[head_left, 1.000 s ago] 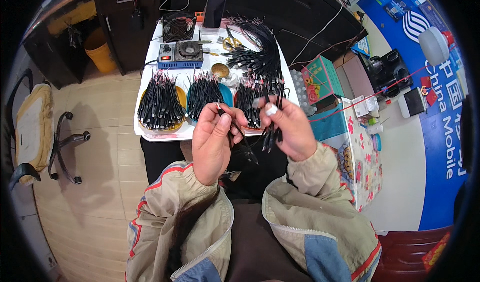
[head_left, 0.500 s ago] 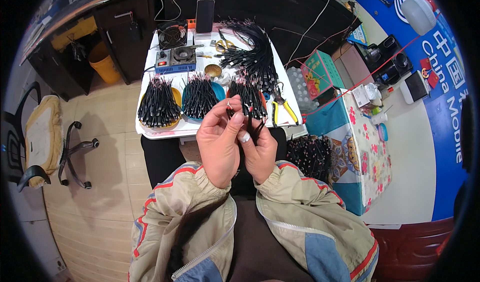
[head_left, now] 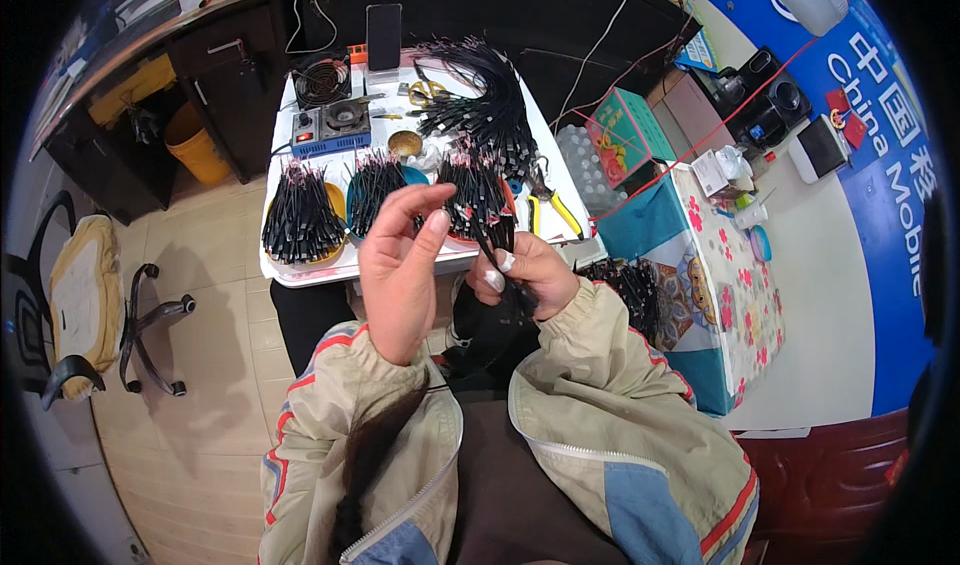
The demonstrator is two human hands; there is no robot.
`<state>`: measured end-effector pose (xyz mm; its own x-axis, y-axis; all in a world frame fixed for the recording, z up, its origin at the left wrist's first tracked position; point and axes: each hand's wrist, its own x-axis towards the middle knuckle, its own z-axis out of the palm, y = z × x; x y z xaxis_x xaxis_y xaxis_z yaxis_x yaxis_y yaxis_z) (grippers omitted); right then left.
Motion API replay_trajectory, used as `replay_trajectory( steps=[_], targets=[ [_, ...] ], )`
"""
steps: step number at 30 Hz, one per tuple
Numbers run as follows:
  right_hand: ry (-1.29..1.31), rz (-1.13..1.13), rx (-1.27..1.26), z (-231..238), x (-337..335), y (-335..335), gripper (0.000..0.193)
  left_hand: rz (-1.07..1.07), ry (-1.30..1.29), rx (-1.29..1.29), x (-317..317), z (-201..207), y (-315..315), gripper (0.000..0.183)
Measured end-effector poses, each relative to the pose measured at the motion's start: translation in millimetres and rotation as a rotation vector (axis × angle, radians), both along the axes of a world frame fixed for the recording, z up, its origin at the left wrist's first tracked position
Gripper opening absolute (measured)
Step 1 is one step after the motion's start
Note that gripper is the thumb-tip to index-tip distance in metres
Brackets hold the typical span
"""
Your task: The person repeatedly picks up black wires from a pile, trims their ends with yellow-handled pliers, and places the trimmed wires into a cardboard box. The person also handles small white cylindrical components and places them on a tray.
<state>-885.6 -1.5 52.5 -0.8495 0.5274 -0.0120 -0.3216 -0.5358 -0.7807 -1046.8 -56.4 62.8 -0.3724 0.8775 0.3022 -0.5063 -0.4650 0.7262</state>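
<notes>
My right hand (head_left: 537,273) pinches black cables (head_left: 488,248) in front of the white table's near edge; their upper ends show reddish wire tips. White wrapping covers a fingertip and the thumb tip of this hand. My left hand (head_left: 400,275) is raised just left of the cables, thumb and fingers apart, with nothing seen between them. Behind the hands stand three bundles of short black cables with pink-red tips: the left bundle (head_left: 302,220) in a yellow bowl, the middle bundle (head_left: 377,190) in a teal one, the right bundle (head_left: 478,180) in a reddish one.
On the white table (head_left: 272,265) are a blue control box with a round heater (head_left: 330,143), a fan (head_left: 322,83), a phone (head_left: 384,40), a round tin (head_left: 404,144), yellow-handled pliers (head_left: 553,210) and a long cable bundle (head_left: 490,105). An office chair (head_left: 85,295) stands left, a flowered table (head_left: 735,285) right.
My hands were together at the cables; now the left has come away to the left with its fingers apart. The right keeps the cables, slightly further right. The view has shifted a little.
</notes>
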Motion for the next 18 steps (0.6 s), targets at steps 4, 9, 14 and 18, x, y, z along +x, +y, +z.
replay_trajectory(
  steps=[4,9,14,18],
  targets=[
    [0.076,0.183,-0.104,2,4,-2,0.024,0.021,0.303,0.083,-18,4,0,0.016],
    [0.101,0.243,-0.160,4,0,-3,0.025,-0.027,0.391,0.108,-23,6,-2,0.013],
    [0.093,0.203,-0.141,11,0,-6,0.024,0.007,0.407,0.123,-22,3,-6,0.012],
    [-0.032,0.086,-0.035,17,3,-12,0.024,0.032,0.389,0.121,-22,4,-7,0.011]
  ],
)
